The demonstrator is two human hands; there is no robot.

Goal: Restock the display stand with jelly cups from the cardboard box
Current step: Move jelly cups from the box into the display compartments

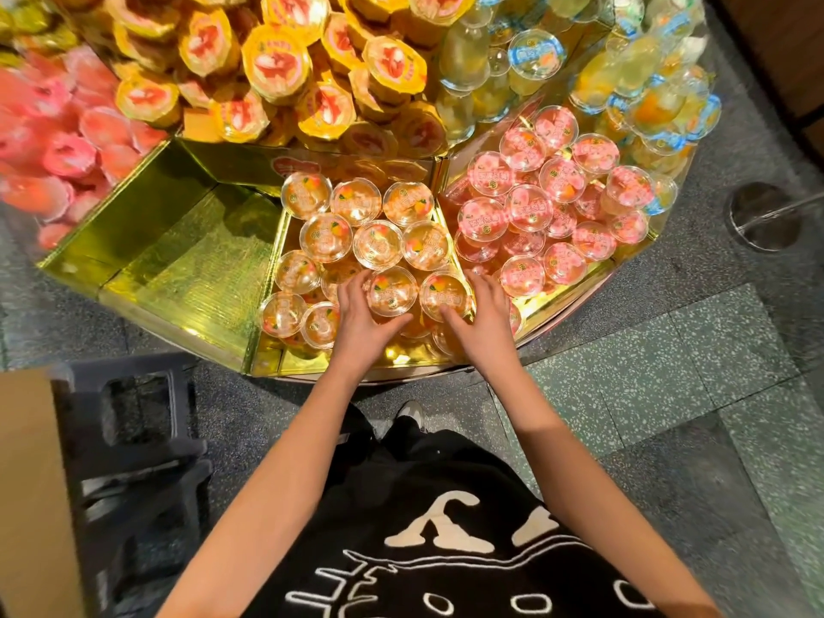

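My left grip [361,323] clasped one orange jelly cup [391,291] and my right grip [484,325] clasped the second orange cup [445,296] just beside it (both lids up), at centre frame in a gold compartment of the display stand [178,260]. The cardboard box [31,483] sat at the lower left edge.

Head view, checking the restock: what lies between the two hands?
Two orange jelly cups, side by side: the left hand holds one, the right hand the other. The head view shows it.
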